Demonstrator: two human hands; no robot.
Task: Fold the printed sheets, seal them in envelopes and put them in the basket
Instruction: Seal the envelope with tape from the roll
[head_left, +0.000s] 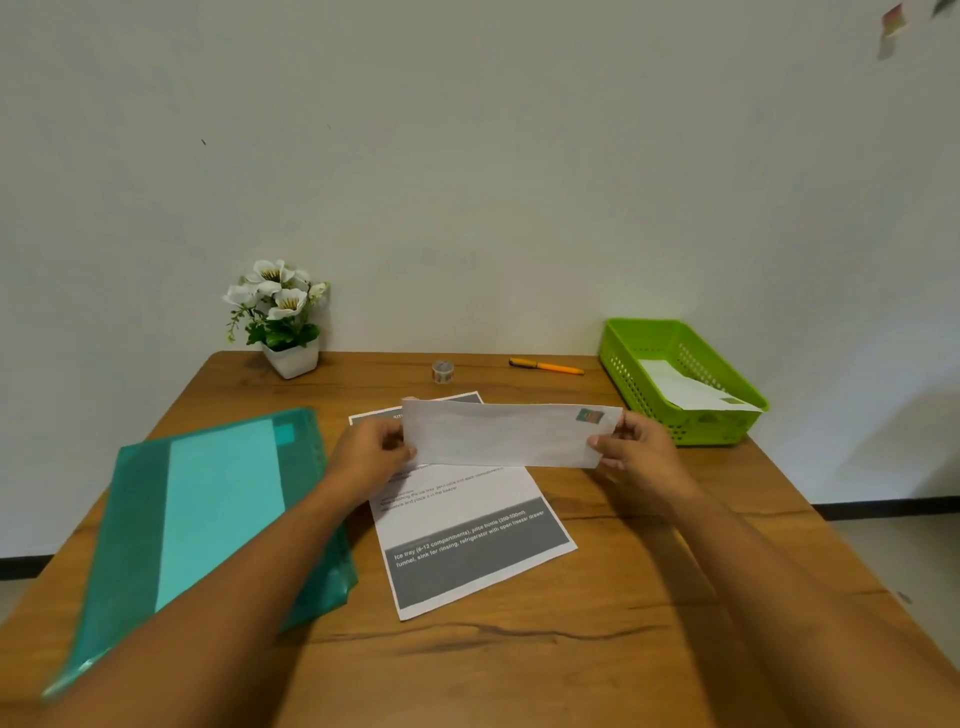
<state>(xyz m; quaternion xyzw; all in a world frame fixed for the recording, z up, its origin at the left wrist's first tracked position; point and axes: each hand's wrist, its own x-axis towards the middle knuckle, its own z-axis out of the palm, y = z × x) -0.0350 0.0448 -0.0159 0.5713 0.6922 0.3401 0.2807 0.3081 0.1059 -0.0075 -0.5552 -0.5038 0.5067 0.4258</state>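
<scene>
While the printed sheet (470, 540) lies flat, both hands (left (371, 457), right (631, 454)) pinch the envelope (506, 434) ends just above it.

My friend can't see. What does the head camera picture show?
The left hand and right hand hold a white paper envelope by its ends above a printed sheet on a wooden table. A green plastic basket with another envelope sits right, a teal plastic folder left.

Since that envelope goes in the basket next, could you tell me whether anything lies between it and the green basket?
Nothing visible does. The left hand and right hand hold the envelope just left of the green basket, with only bare table between. The orange pen lies farther back, off that path.
</scene>
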